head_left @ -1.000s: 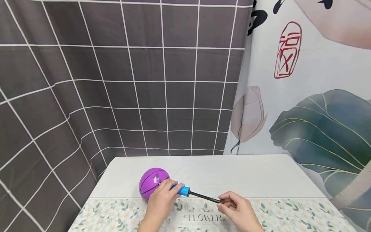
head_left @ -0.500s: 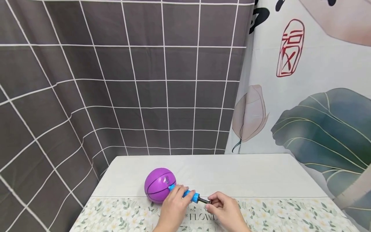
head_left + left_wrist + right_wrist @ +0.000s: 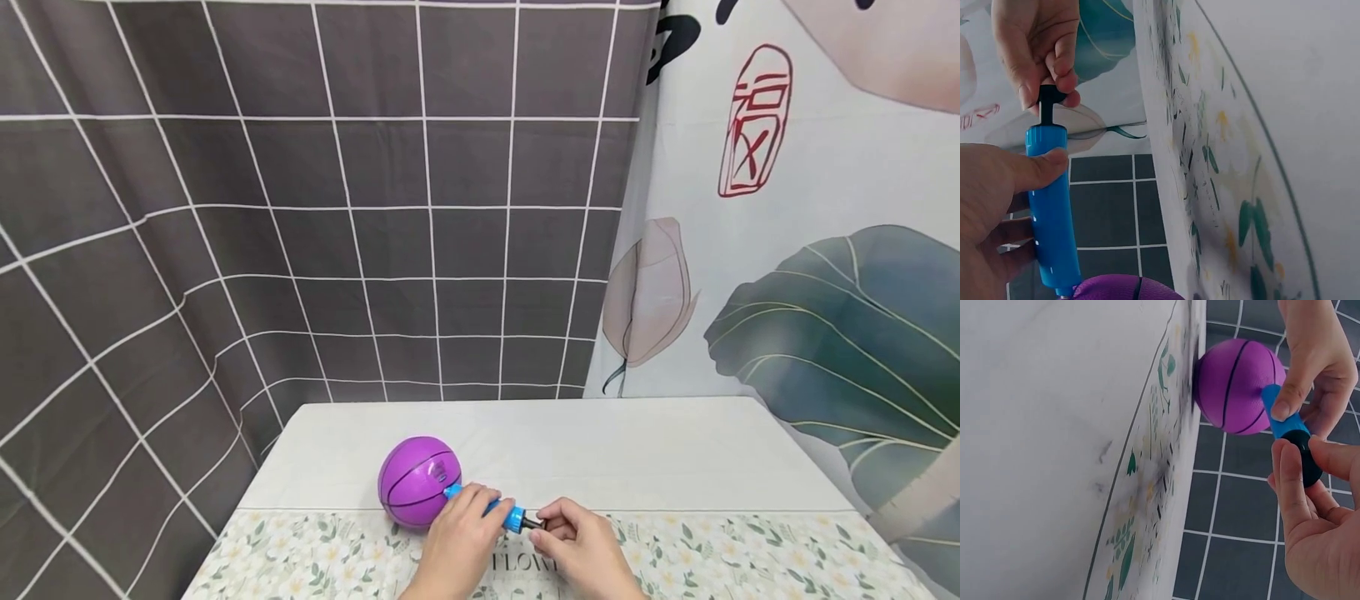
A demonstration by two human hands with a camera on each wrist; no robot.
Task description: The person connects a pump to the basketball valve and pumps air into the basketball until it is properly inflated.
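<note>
A purple ball (image 3: 414, 483) with black basketball lines sits on the table at the left of the hands. The tip of a blue hand pump (image 3: 1054, 212) meets the ball; how deep it goes is hidden. My left hand (image 3: 459, 540) grips the pump's blue barrel, thumb along one side and fingers round the other. With thumb and fingers, my right hand (image 3: 583, 543) pinches the black handle (image 3: 1304, 464) at the pump's other end. Only a short length of black rod (image 3: 1047, 114) shows between handle and barrel.
The table (image 3: 615, 454) wears a white cover with a flower-printed front band and the word FLOWER, partly hidden by the hands. A dark gridded curtain (image 3: 382, 250) hangs behind and to the left. A white leaf-printed cloth (image 3: 675, 367) hangs at the right.
The pump's long black rod has slid almost wholly into the barrel as the hands came closer together. Ball, barrel and left hand have shifted rightward; the right hand has come left.
</note>
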